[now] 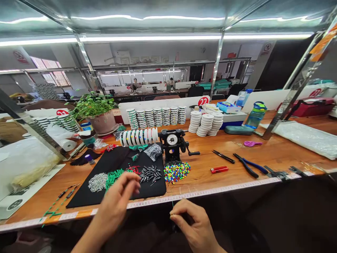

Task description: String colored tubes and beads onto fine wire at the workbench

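My left hand (118,195) hovers over the front of a black mat (86,198), its fingers loosely curled and apart, with nothing visible in them. Close by lie green tube-like pieces (113,176), small silvery pieces (98,182), red pieces (135,169) and black cylindrical pieces (151,174). Below the table's front edge, my right hand (195,221) is closed in a pinch. A thin green thread (172,203) rises from its fingertips; the rest of it is hard to make out. Multicoloured beads (177,172) are heaped beyond that hand.
A hand-cranked winder (172,144) carries white spools (138,137). A red lighter (219,169), tweezers (223,156) and pliers (246,165) lie to the right. A measuring tape (150,201) runs along the table edge. Stacked spools (158,117) and a potted plant (102,121) stand behind.
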Demonstrator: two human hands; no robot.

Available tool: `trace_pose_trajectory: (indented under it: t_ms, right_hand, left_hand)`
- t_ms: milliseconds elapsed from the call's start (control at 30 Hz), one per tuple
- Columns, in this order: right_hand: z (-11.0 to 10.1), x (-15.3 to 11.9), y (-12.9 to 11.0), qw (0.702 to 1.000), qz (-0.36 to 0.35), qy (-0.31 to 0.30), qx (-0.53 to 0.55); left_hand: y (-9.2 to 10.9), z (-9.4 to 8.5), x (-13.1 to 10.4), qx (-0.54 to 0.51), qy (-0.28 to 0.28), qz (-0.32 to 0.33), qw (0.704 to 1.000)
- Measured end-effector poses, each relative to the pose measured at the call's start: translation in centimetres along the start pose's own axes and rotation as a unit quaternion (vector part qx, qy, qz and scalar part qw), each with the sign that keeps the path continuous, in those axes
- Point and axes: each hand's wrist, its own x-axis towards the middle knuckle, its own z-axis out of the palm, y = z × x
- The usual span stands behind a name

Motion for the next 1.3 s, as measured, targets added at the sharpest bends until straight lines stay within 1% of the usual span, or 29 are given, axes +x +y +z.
trace_pose_trajectory:
  t_ms: [67, 100, 133, 200, 267, 400, 567, 700, 767, 833, 933, 1000, 1067, 1100, 1167, 1233, 1300]
  right_hand:
    - [0.2, 0.1, -0.2, 1.0, 0.009, 0.004, -0.004]
    - [0.2, 0.1, -0.3, 1.0, 0.014, 0.005, -0.006]
    - [0.3, 0.0, -0.3, 1.0, 0.017, 0.006, -0.008]
    - [0.3, -0.1, -0.2, 1.0, 0.02, 0.007, -0.011]
    - [0.2, -0.1, -0.1, 1.0, 0.019, 0.007, -0.011]
    - [0.1, -0.1, -0.1, 1.0, 0.016, 0.005, -0.003]
    - [0.1, -0.2, -0.2, 1.0, 0.031, 0.002, 0.0]
    - [0.1, -0.2, -0.3, 0.999, 0.031, 0.0, -0.01]
    - [0.1, -0.1, -0.3, 1.0, 0.018, -0.003, -0.022]
    - [0.1, 0.1, -0.3, 0.999, -0.005, -0.016, -0.041]
    - [0.1, 0.2, -0.4, 0.995, -0.029, -0.061, -0.074]
    - [0.1, 0.1, -0.5, 0.993, -0.02, -0.085, -0.083]
    - [0.0, 0.0, -0.6, 0.993, -0.009, -0.087, -0.076]
    - [-0.1, 0.0, -0.6, 0.994, -0.01, -0.084, -0.072]
    - [-0.3, 0.1, -0.7, 0.994, -0.03, -0.08, -0.072]
    - [-0.5, 0.2, -0.8, 0.991, -0.058, -0.089, -0.083]
    - [-0.5, 0.0, -0.8, 0.988, -0.071, -0.104, -0.086]
  left_hand:
    - [0.7, 2.2, -3.0, -0.096, -0.097, 0.013, 0.991]
    - [0.9, 3.2, -4.1, -0.122, -0.121, 0.026, 0.985]
    - [1.0, 4.2, -5.0, -0.136, -0.133, 0.037, 0.981]
    - [0.9, 5.4, -5.9, -0.146, -0.133, 0.055, 0.979]
    - [0.7, 5.9, -6.0, -0.145, -0.13, 0.059, 0.979]
    - [0.3, 5.8, -5.7, -0.145, -0.135, 0.056, 0.979]
    - [0.4, 6.0, -6.1, -0.157, -0.143, 0.033, 0.977]
    - [0.3, 5.9, -6.2, -0.167, -0.139, 0.022, 0.976]
    - [0.2, 6.1, -6.2, -0.166, -0.139, 0.019, 0.976]
    - [0.1, 6.6, -6.4, -0.176, -0.13, 0.003, 0.976]
    - [0.1, 8.0, -6.9, -0.227, -0.071, -0.034, 0.971]
    - [0.1, 9.1, -7.4, -0.264, -0.029, -0.045, 0.963]
    - [0.0, 9.8, -7.8, -0.282, -0.013, -0.046, 0.958]
    - [-0.1, 9.9, -7.9, -0.284, -0.015, -0.033, 0.958]
    - [-0.6, 9.8, -8.0, -0.27, -0.025, 0.021, 0.962]
    - [-1.2, 9.3, -7.9, -0.236, -0.048, 0.094, 0.966]
    - [-1.6, 8.7, -8.0, -0.201, -0.069, 0.139, 0.967]
